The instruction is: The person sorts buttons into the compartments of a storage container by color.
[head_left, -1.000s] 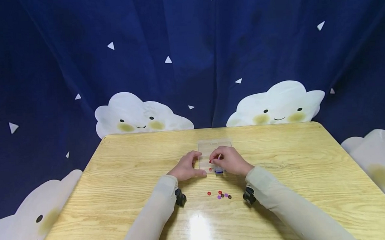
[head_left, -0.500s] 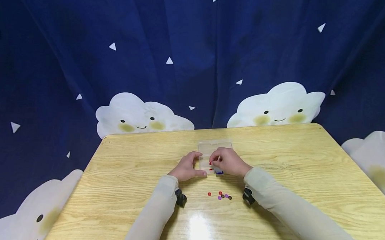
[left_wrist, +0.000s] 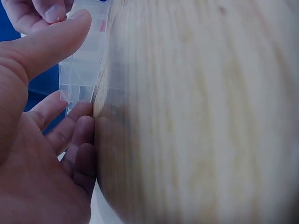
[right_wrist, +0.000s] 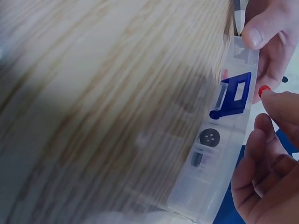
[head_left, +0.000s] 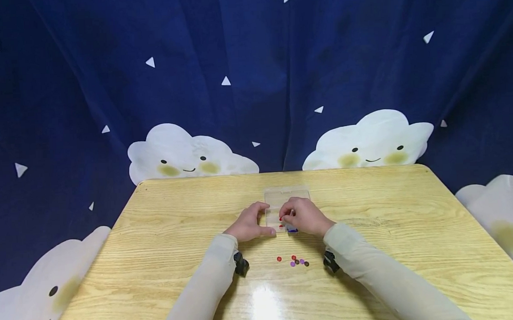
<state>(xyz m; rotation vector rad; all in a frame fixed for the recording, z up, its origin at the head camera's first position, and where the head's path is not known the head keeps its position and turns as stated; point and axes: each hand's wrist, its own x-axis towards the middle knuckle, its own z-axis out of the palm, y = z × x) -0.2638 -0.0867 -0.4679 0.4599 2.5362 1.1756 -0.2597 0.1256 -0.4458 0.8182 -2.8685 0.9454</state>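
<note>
A clear compartment box (head_left: 273,218) with its lid raised at the back lies on the table. My left hand (head_left: 247,224) grips the box's left end, thumb at the front corner and fingers toward the back. Above the compartments, my right hand (head_left: 304,217) pinches a small red button (right_wrist: 265,89) between thumb and index finger. Through the clear front wall show a dark four-hole button (right_wrist: 210,137) and a blue latch (right_wrist: 236,96). Something red (head_left: 281,226) is inside, left of the latch.
Nearer me on the wooden table (head_left: 177,220) lie several loose buttons: a red one (head_left: 279,258) by itself, and a cluster with another red button (head_left: 293,257), a purple button (head_left: 302,261) and a dark button (head_left: 306,264). A blue curtain (head_left: 253,74) hangs behind.
My right hand, still pinching the red button, has come slightly down toward the box's front compartments. The left hand stays at the box's left end.
</note>
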